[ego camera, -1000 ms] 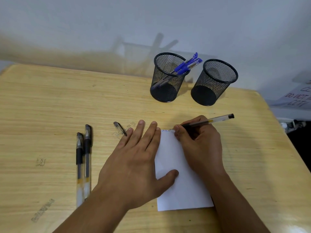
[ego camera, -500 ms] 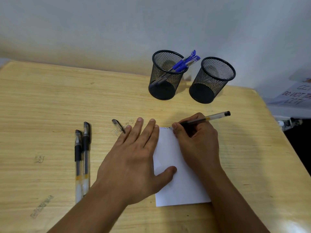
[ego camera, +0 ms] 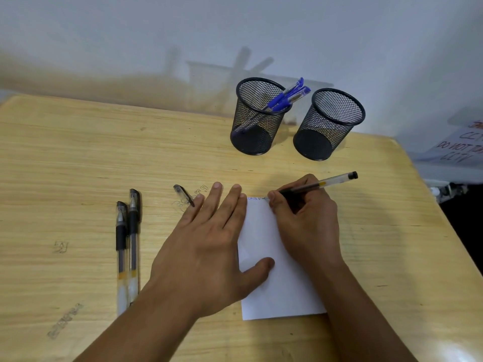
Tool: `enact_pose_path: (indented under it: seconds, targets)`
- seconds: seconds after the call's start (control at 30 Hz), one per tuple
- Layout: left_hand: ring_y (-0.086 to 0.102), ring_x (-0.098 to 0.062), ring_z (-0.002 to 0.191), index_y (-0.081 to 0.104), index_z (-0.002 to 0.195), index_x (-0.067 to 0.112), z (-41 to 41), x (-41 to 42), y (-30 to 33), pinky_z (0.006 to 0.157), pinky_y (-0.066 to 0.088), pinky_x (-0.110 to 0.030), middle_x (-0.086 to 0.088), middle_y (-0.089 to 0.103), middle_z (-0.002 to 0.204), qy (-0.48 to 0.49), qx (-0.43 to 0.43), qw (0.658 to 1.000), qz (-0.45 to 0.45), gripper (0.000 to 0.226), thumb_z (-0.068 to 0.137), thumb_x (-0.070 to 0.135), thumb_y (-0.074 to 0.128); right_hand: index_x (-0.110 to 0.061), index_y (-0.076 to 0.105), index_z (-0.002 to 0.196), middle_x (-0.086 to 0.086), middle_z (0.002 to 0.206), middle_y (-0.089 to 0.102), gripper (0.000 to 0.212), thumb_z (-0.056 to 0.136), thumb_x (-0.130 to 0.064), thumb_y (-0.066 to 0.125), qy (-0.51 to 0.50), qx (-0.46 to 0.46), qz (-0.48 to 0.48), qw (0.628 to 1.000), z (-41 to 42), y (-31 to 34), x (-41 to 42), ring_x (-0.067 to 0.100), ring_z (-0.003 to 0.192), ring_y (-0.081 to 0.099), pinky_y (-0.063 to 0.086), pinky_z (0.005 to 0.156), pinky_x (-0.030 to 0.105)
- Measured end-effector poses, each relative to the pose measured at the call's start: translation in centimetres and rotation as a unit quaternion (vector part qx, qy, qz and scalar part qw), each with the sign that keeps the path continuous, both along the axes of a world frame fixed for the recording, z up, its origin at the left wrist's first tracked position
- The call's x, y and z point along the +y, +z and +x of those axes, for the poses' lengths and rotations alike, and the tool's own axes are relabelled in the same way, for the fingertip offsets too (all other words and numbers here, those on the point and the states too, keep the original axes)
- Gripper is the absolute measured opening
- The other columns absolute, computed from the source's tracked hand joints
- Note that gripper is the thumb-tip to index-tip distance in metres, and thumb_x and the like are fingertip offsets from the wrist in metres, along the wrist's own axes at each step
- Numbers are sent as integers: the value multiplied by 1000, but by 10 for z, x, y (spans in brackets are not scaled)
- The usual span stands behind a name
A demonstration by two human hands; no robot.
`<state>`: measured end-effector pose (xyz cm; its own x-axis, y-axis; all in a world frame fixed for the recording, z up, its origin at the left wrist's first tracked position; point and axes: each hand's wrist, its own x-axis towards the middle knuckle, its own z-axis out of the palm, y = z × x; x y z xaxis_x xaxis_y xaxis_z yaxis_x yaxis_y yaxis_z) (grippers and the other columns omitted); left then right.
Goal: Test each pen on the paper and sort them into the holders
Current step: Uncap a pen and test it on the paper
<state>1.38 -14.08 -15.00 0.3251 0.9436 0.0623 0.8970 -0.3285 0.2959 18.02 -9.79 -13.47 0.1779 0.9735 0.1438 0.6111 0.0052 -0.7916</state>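
Here the pen (ego camera: 317, 184), light, stiff and probably slick, is pinched near its tip by the right hand (ego camera: 305, 220); the thin paper (ego camera: 274, 283) beneath is pressed flat by the left hand (ego camera: 209, 246).

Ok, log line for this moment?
right hand: testing pen on paper | left hand: flat, pinning paper | two pens waiting

Right hand (ego camera: 308, 220) writes with pen (ego camera: 321, 184) on paper (ego camera: 277, 283)

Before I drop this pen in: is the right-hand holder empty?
Empty: the right-hand holder shows only mesh and dark base; the blue pens stand in its neighbour.
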Motion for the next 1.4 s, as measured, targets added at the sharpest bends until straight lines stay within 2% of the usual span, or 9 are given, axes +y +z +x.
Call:
enact_pose_path:
  seconds: [0.23,0.5,0.83,1.03,1.2,1.33,1.4]
  targets:
    - [-17,-13,147,2,154,19,0,0,-1,121,2,-40,6,-7,162,-2,-1,1000,0,99,80,81,23,-19,58,86,-16,72,64,13,87,-20,71,-1,-2,4,1000,-1,1,-1,-12,77,61,43,60,1]
    - [-18,-13,147,2,154,19,0,1,0,120,0,-39,6,-7,162,-1,-2,1000,3,99,80,81,22,-19,60,87,-18,71,62,12,87,-22,71,-11,0,5,1000,1,0,-1,-18,74,59,43,62,0]
    - [-13,-14,148,5,154,19,0,1,-3,119,1,-39,5,-2,162,-3,-3,1000,7,99,80,81,25,-16,56,84,-15,71,63,15,87,-16,70,-5,10,14,1000,-1,3,-2,-15,70,60,40,58,0]
    - [-23,-11,145,-6,153,23,-1,0,-2,119,-5,-36,8,-13,161,1,-5,1000,11,99,79,83,21,-21,56,84,-15,72,63,15,87,-19,71,-12,17,1,1000,0,3,-1,-17,71,59,41,59,-1]
    - [-26,-9,144,-10,152,25,-1,0,2,120,-8,-33,11,-18,159,8,-4,1000,2,100,77,83,21,-21,59,88,-7,76,70,10,88,-24,69,-73,95,1,993,7,2,2,-3,73,66,47,64,13]
    - [-26,-9,143,-12,152,25,0,-1,4,120,-7,-34,12,-20,159,9,4,1000,-6,100,77,83,21,-15,64,90,-6,75,71,8,89,-22,67,-76,138,-25,987,12,4,4,5,73,67,52,69,24]
    - [-24,-10,145,-9,152,23,-1,-1,4,120,-6,-34,10,-17,159,9,5,1000,-6,100,78,83,23,-11,65,90,3,77,72,7,89,-17,67,-79,223,-47,970,13,8,5,15,74,68,57,73,31]
